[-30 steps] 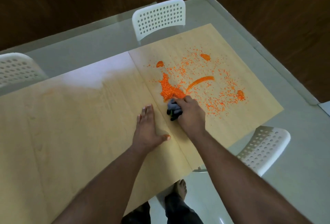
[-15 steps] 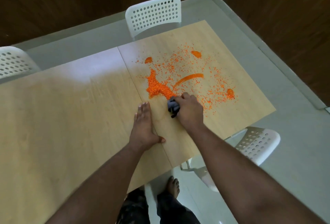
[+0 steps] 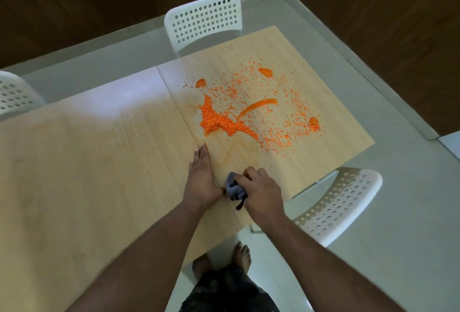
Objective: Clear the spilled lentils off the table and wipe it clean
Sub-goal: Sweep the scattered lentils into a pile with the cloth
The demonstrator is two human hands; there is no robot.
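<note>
We have pulled our right hand (image 3: 261, 193) and its bunched-up gray cloth (image 3: 234, 188) back from the big orange pile of lentils (image 3: 219, 122). Before, the cloth touched the pile. Now it sits lower in the frame, well apart from the pile and right beside the thumb of our left hand (image 3: 200, 179).

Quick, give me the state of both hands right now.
Left hand: open, flat on the table, holding nothing.
Right hand: closed on the grey cloth.
</note>
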